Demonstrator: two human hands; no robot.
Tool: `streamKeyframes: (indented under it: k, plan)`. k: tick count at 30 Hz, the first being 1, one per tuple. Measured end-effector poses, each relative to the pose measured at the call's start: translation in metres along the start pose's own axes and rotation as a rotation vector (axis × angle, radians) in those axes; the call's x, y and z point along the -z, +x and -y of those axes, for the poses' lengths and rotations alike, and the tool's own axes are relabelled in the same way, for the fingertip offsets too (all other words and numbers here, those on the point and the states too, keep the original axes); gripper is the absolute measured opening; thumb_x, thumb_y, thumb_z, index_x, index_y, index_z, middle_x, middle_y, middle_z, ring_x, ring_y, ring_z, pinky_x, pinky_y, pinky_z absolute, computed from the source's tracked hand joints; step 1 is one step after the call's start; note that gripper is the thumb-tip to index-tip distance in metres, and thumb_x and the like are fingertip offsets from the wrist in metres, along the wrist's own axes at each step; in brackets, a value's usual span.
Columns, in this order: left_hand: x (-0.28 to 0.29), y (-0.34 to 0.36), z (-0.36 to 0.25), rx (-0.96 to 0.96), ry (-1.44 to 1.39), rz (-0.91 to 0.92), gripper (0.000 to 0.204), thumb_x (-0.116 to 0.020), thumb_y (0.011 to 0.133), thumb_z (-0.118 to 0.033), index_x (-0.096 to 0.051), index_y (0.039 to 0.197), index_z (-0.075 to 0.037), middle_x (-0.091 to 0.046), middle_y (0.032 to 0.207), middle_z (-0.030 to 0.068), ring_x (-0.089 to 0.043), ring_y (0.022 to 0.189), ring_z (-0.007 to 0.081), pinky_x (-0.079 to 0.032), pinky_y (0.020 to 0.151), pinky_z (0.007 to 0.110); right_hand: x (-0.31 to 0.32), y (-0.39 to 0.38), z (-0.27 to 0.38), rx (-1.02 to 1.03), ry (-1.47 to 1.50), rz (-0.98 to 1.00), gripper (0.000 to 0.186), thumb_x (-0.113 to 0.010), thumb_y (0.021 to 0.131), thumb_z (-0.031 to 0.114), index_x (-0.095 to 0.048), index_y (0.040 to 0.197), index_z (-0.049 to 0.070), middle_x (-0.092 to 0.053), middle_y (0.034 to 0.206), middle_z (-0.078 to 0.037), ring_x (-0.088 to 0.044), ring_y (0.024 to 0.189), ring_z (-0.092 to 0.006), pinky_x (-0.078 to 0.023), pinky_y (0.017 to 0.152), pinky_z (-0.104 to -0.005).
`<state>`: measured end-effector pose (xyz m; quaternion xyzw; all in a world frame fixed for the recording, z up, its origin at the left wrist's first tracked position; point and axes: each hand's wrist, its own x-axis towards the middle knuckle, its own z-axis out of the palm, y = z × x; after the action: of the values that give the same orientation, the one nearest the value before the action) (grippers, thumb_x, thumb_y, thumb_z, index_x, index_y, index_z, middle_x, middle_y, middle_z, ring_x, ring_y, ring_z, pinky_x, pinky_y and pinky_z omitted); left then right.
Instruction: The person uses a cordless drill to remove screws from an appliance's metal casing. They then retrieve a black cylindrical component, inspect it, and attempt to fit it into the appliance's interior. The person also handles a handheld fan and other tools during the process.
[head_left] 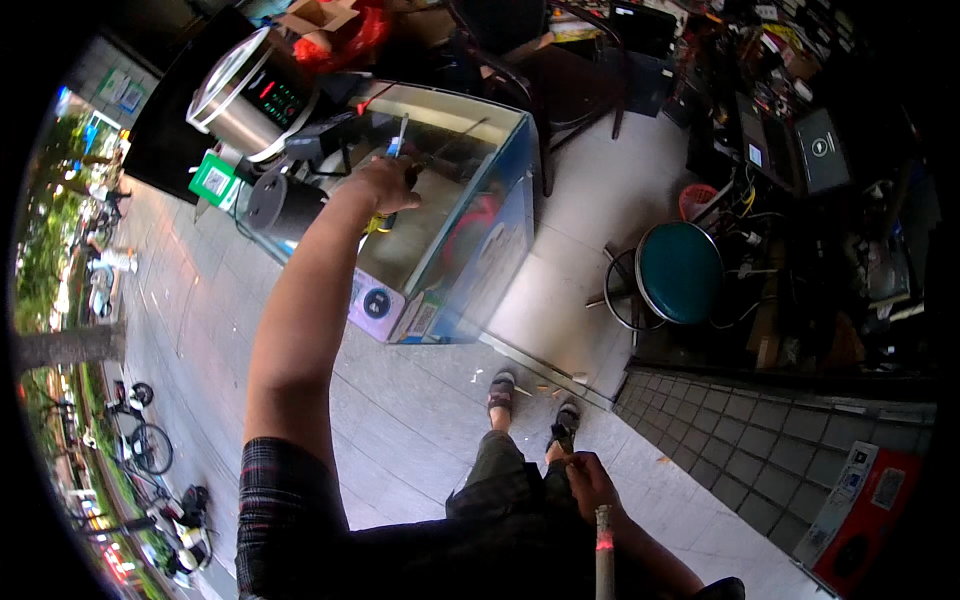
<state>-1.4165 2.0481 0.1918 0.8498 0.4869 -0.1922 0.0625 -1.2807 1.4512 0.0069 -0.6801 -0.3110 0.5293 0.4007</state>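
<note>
My left arm reaches out over a glass-topped display counter [484,186]. My left hand [385,187] is low over its top, the fingers bent and partly turned from view; what they grip is hidden. Just beyond the fingers is a slim blue-and-white tool [397,140]. A yellow-and-black object [381,223] shows below the palm. Down in front of my body, my right hand [592,484] is closed around a small dark thing that I cannot make out. A pale thin stick with a glowing red band [604,553] rises from the lower edge, overlapping my right forearm.
A rice cooker [255,95], a dark cylinder [285,205] and a green code card [214,180] crowd the counter's left side. A round green stool [680,272] stands right, near a cluttered workbench with a laptop [822,150]. A floor sill [545,370] crosses near my feet.
</note>
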Motion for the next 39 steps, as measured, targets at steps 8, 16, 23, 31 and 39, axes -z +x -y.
streamKeyframes:
  k: [8, 16, 23, 31, 39]
  plan:
    - [-0.015, 0.061, 0.053, 0.023, -0.011, -0.103, 0.076, -0.066, 0.090, -0.045, -0.041, 0.152, -0.010, -0.047, 0.152, 0.0260, -0.053, 0.135, 0.0374, -0.045, 0.112, 0.044, -0.047, 0.024, 0.086, -0.004, -0.101, 0.069, 0.018, -0.055, 0.104, 0.007, -0.055, 0.122, 0.005, -0.058, 0.095, -0.010, -0.056, 0.078, -0.0194, -0.047, 0.072, -0.0346]
    - [-0.027, 0.036, 0.002, 0.174, 0.120, -0.211, 0.074, -0.049, 0.099, -0.061, -0.034, 0.154, -0.013, -0.049, 0.150, 0.0185, -0.045, 0.141, 0.0375, -0.042, 0.114, 0.047, -0.065, 0.028, 0.031, 0.261, -0.289, -0.067, 0.023, -0.058, 0.103, 0.008, -0.054, 0.125, 0.001, -0.061, 0.101, -0.017, -0.063, 0.091, -0.0305, -0.051, 0.083, -0.0431]
    - [-0.098, 0.053, 0.064, 0.112, 0.348, -0.567, 0.075, -0.054, 0.099, -0.057, -0.037, 0.158, -0.015, -0.048, 0.150, 0.0157, -0.045, 0.138, 0.0373, -0.038, 0.109, 0.060, -0.059, -0.003, 0.038, 0.101, -0.130, -0.150, 0.022, -0.061, 0.102, 0.014, -0.058, 0.121, 0.004, -0.063, 0.106, -0.012, -0.062, 0.097, -0.0224, -0.051, 0.085, -0.0377]
    - [-0.062, -0.055, -0.062, -0.238, 0.270, -0.848, 0.047, -0.055, 0.103, -0.037, -0.061, 0.132, 0.001, -0.055, 0.142, 0.0250, -0.049, 0.135, 0.0407, -0.033, 0.115, 0.056, -0.024, -0.063, 0.054, -0.203, 0.164, -0.138, 0.026, -0.058, 0.103, 0.013, -0.059, 0.128, 0.004, -0.065, 0.091, -0.012, -0.065, 0.083, -0.0258, -0.053, 0.075, -0.0394]
    - [-0.184, -0.337, -0.368, -1.348, -0.702, 0.045, 0.035, -0.070, 0.080, 0.002, -0.056, 0.113, 0.001, -0.059, 0.105, 0.0200, -0.064, 0.089, 0.0357, -0.055, 0.075, 0.044, -0.015, -0.204, -0.099, -0.202, 0.191, -0.460, 0.027, -0.058, 0.102, 0.021, -0.066, 0.122, 0.006, -0.073, 0.107, -0.015, -0.070, 0.101, -0.0280, -0.054, 0.088, -0.0389]
